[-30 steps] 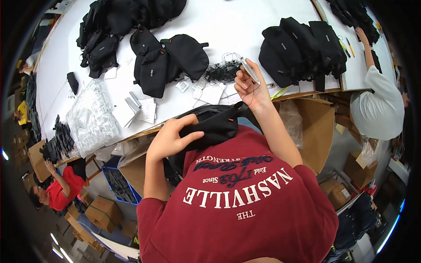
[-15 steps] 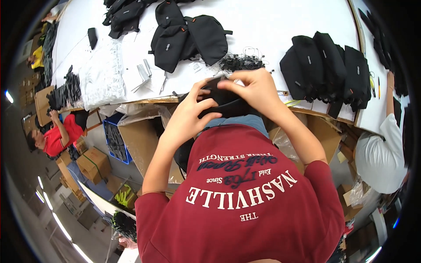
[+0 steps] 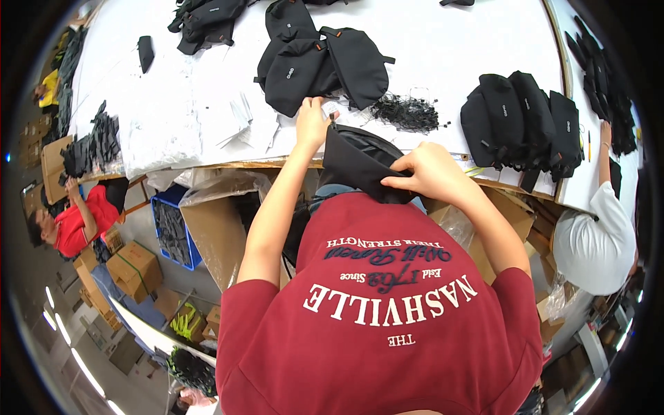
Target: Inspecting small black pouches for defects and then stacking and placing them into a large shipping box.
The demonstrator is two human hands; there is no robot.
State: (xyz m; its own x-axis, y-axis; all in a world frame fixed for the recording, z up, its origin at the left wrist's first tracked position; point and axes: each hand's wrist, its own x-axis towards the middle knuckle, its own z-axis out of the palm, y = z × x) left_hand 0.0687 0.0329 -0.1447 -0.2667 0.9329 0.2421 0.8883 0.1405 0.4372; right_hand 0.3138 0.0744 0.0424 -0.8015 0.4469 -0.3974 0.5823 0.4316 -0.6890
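Hands in work: two. Bags between them: one. The black bag (image 3: 356, 166) is sitting at the near edge of the desk (image 3: 429, 41), just in front of the wearer's red shirt (image 3: 387, 277). Its long axis is running aslant, from upper left by the left hand (image 3: 312, 128) down to lower right by the right hand (image 3: 436, 173). Its zipped mouth is gaping, facing up and away from the wearer, toward the desk.

Right hand: grip is closing, thumb against fingers, on the bag's lower right edge. Left hand: fingers are reaching up beside the upper left corner; cannot tell whether this grip is closing on anything.

Desk count: one middle group (image 3: 297, 72), three main black shapes showing; one right-hand stack (image 3: 532, 114), at least three bags overlapping; one small black piece (image 3: 145, 54) lying alone at left, long axis nearly up-and-down; one tangle of black cords (image 3: 408, 114) lying between group and stack. White papers (image 3: 238, 121) are lying at left, too overlapped to count.

Beyond: one blue crate (image 3: 173, 228) is standing left, below desk height.
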